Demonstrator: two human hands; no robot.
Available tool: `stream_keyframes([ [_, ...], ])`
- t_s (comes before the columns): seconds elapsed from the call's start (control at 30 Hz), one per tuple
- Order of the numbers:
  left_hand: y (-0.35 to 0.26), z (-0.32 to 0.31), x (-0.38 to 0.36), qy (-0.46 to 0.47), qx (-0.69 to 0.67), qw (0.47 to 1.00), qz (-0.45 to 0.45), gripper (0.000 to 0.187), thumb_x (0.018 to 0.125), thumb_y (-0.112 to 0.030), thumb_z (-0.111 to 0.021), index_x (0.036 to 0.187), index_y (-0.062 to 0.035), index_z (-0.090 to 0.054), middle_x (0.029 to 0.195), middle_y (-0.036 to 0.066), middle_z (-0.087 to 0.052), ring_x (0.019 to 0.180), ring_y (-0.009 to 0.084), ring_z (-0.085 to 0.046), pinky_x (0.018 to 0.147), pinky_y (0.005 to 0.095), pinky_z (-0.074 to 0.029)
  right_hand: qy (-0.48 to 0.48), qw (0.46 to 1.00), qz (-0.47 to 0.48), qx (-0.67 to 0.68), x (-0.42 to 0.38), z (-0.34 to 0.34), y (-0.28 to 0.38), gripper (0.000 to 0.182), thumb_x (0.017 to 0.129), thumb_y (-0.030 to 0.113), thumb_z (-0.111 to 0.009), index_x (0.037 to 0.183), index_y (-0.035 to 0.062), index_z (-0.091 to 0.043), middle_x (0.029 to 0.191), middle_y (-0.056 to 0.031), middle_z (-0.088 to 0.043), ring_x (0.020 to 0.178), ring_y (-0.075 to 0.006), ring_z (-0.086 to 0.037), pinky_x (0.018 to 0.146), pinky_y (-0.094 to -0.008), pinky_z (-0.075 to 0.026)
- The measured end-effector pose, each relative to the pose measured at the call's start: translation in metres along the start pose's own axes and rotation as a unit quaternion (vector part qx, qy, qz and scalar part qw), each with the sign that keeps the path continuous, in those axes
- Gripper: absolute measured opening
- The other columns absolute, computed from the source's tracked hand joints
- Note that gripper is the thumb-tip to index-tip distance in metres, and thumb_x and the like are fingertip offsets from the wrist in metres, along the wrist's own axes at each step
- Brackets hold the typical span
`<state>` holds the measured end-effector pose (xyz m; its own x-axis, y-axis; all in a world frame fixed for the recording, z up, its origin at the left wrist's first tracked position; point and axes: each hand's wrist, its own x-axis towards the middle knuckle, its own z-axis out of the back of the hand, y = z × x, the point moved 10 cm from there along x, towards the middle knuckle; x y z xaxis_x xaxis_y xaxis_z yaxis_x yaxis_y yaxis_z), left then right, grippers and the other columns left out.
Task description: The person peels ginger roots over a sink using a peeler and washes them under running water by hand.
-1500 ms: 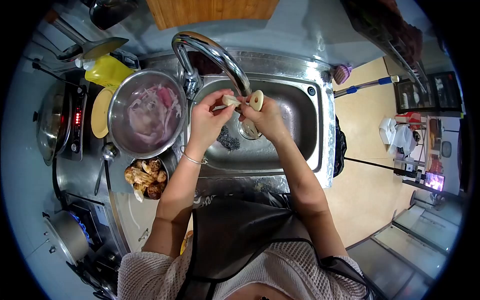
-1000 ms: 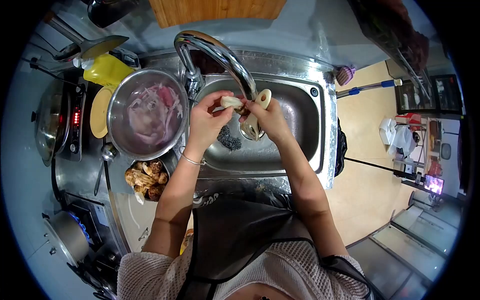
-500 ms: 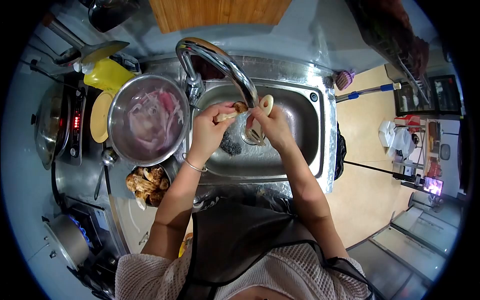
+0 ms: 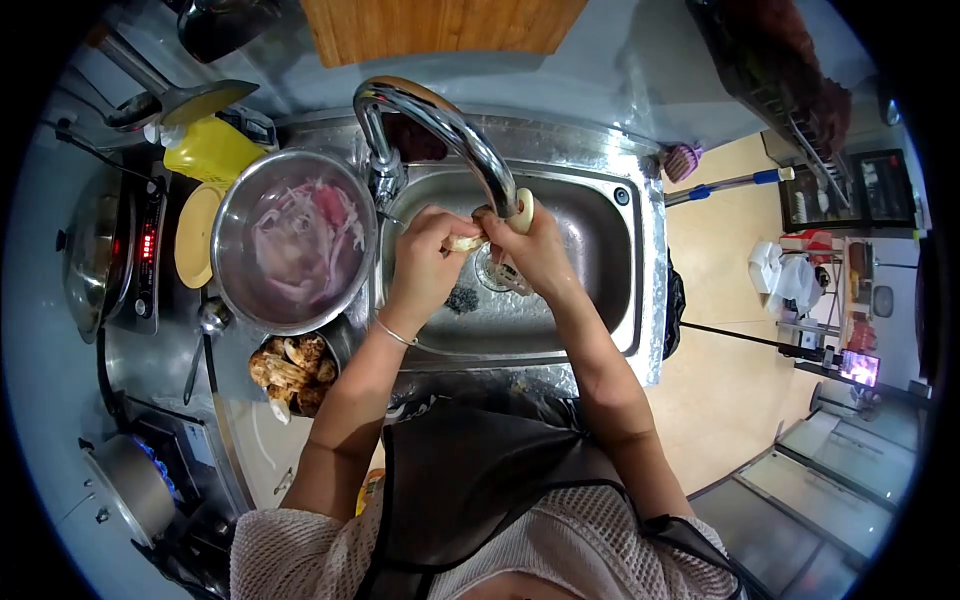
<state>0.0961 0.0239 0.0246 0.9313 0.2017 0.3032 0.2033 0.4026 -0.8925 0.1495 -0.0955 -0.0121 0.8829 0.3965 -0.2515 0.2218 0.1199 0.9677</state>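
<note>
Over the sink (image 4: 600,335), just under the faucet spout (image 4: 498,185), my left hand (image 4: 428,255) pinches a mushroom (image 4: 464,243) by its pale stem. My right hand (image 4: 538,245) is closed around a peeler with a cream-coloured handle (image 4: 525,208); its metal end shows below the palm, partly blurred. The right fingers touch the mushroom's brown cap, which they mostly cover. Dark bits of dirt (image 4: 462,299) lie on the sink bottom near the drain.
A steel bowl (image 4: 222,275) of water with pale and pink pieces stands left of the sink. Below it is a container of brown mushrooms (image 4: 290,370). A pot (image 4: 135,485) sits over a lit flame at lower left. A ladle (image 4: 212,318) lies on the counter.
My hands have drawn closer together. The right fingers now cover the mushroom cap, which showed plainly before. The dark patch in the sink has become smaller.
</note>
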Motion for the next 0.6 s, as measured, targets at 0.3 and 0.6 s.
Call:
stream_keyframes([
  [0.3,-0.004,0.029,-0.010,-0.093,-0.085,0.992,0.013,0.021,0.060,0.007,-0.065,0.078,-0.0032,-0.059,0.079,0.008,-0.060,0.070,0.0214,-0.059,0.060,0.0279,-0.046,-0.080,0.996,0.013,-0.040,-0.011,0.016,0.005,0.009,0.077,0.005,-0.055,0.082,-0.0015,-0.052,0.063,-0.0048,-0.054,0.051,-0.0107,-0.051,0.048,-0.0237,-0.041],
  [0.6,-0.045,0.071,-0.129,-0.255,0.039,0.964,0.069,0.019,0.069,-0.022,-0.065,0.081,-0.0087,-0.062,0.076,0.009,-0.062,0.068,0.0229,-0.059,0.063,0.0340,-0.046,0.238,0.909,0.073,-0.334,0.033,-0.037,-0.052,0.030,0.079,0.025,-0.058,0.095,-0.0005,-0.060,0.081,-0.0126,-0.062,0.073,-0.0249,-0.058,0.067,-0.0339,-0.045],
])
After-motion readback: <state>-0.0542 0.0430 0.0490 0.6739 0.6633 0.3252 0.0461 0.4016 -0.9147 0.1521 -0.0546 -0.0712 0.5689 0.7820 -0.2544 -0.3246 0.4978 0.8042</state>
